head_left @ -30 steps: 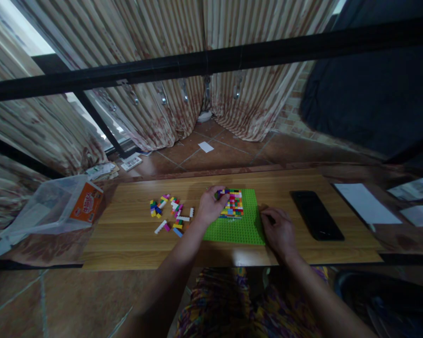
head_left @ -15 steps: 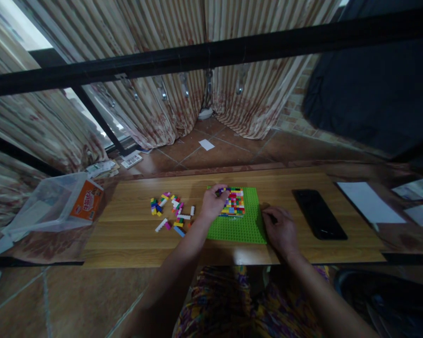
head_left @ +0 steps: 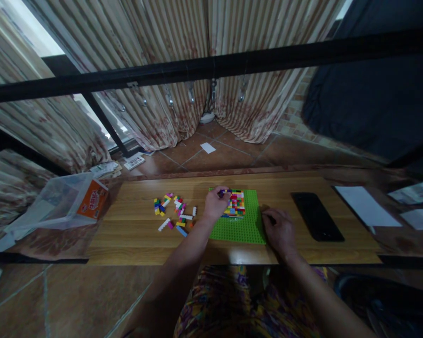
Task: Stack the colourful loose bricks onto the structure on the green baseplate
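A green studded baseplate [head_left: 238,232] lies on the wooden table, carrying a block of multicoloured toy bricks [head_left: 238,204] near its far side. Over the left part of that block, my left hand [head_left: 215,205] pinches a small dark purple brick [head_left: 222,192] between thumb and fingers. The fingers partly hide it and the bricks beneath. My right hand [head_left: 280,230] is curled at the baseplate's right edge, thumb and fingertips closed on that edge. To the left of my left forearm lie several loose bricks [head_left: 186,217] in white, yellow, pink, blue and other colours.
Right of my right hand lies a black phone [head_left: 317,217], with a white sheet [head_left: 368,206] beyond it. A clear plastic box [head_left: 61,202] with an orange label stands left of the wooden table [head_left: 127,239]. A black bar [head_left: 211,68] crosses before striped curtains [head_left: 176,37].
The camera view has shifted slightly. My left hand stays over the brick block with its fingertips moved a little, and my right hand keeps its place at the baseplate's edge.
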`<action>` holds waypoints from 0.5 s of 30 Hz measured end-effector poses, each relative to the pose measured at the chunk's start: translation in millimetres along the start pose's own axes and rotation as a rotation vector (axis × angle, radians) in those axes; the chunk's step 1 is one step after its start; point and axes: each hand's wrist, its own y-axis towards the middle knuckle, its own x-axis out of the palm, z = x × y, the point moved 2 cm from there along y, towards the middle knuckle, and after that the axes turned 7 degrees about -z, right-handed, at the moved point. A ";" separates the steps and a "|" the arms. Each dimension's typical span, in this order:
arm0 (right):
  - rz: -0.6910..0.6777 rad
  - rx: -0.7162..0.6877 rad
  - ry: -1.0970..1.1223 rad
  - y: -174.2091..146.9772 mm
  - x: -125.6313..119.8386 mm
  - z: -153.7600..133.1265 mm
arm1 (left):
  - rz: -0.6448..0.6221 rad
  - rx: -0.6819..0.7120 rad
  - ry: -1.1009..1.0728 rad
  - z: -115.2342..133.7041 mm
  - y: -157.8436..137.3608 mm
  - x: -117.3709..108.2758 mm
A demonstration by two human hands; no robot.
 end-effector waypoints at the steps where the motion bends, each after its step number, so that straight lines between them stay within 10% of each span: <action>1: 0.001 -0.007 0.001 0.1 0.2 0.0 | 0.001 0.001 0.006 1.0 -0.6 -0.4; 15: 0.011 -0.047 0.005 1.4 -1.3 -1.9 | -0.008 -0.051 0.028 4.9 5.0 3.7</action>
